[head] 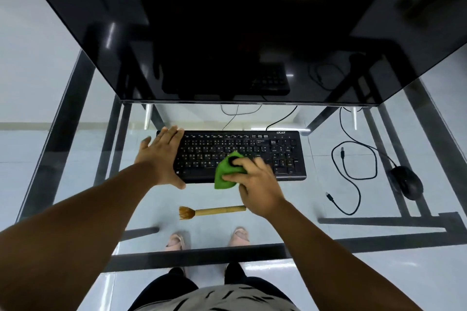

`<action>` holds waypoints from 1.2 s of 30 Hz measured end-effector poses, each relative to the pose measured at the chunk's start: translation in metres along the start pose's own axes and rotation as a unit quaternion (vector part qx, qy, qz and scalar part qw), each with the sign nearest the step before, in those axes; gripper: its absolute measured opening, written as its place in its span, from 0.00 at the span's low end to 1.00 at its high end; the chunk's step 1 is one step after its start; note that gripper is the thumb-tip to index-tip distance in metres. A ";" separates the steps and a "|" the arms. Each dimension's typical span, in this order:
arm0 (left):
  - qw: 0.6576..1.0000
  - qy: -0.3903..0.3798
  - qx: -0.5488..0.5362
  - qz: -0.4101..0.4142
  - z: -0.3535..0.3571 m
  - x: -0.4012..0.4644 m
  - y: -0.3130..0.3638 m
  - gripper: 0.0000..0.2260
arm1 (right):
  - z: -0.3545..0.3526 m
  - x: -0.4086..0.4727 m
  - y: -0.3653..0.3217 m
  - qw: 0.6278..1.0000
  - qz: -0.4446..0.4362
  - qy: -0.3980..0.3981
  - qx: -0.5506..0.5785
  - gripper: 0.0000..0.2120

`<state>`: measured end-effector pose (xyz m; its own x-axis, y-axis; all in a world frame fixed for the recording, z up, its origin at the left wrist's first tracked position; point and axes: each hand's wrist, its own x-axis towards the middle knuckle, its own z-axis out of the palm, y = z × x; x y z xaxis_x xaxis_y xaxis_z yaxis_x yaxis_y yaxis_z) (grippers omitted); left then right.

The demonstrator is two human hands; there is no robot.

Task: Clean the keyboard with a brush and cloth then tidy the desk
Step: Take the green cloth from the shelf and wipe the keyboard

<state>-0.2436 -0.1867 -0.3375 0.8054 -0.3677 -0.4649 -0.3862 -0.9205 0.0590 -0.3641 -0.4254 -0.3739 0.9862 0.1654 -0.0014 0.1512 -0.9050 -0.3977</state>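
A black keyboard (pixel 265 149) lies across the middle of the glass desk (pixel 290 204). My left hand (pixel 161 156) lies flat over the keyboard's left end, fingers spread, thumb at its front edge. My right hand (pixel 257 184) grips a green cloth (pixel 223 177) pressed on the keys near the keyboard's lower middle. A wooden-handled brush (pixel 214 211) lies on the glass in front of the keyboard, bristles pointing left, its handle end next to my right wrist.
A large dark monitor (pixel 227 33) stands just behind the keyboard. A black mouse (pixel 406 183) sits at the right, with a looped black cable (pixel 353 171) between it and the keyboard. The desk's black frame bars show through the glass.
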 end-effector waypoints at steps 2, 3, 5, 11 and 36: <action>1.000 -0.006 0.010 -0.011 -0.001 -0.004 -0.012 0.65 | 0.004 0.009 -0.012 1.000 -0.022 -0.020 -0.002 0.23; 1.000 -0.007 0.014 -0.011 -0.002 -0.005 -0.015 0.64 | 0.004 0.010 -0.010 0.999 -0.024 -0.020 0.004 0.23; 1.000 -0.006 0.019 -0.005 -0.005 -0.006 -0.019 0.64 | 0.001 0.005 0.006 1.000 -0.012 0.002 0.023 0.20; 1.000 -0.004 0.016 0.000 -0.011 -0.007 -0.020 0.64 | -0.003 -0.010 0.034 0.991 0.085 0.105 0.020 0.17; 1.000 -0.005 0.001 -0.027 -0.015 -0.012 -0.010 0.66 | 0.009 0.037 -0.051 0.997 0.063 -0.039 -0.010 0.24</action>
<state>-0.2425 -0.1748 -0.3188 0.8204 -0.3156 -0.4767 -0.3428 -0.9389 0.0316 -0.3361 -0.3697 -0.3619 0.9892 0.0801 -0.1225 0.0293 -0.9283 -0.3706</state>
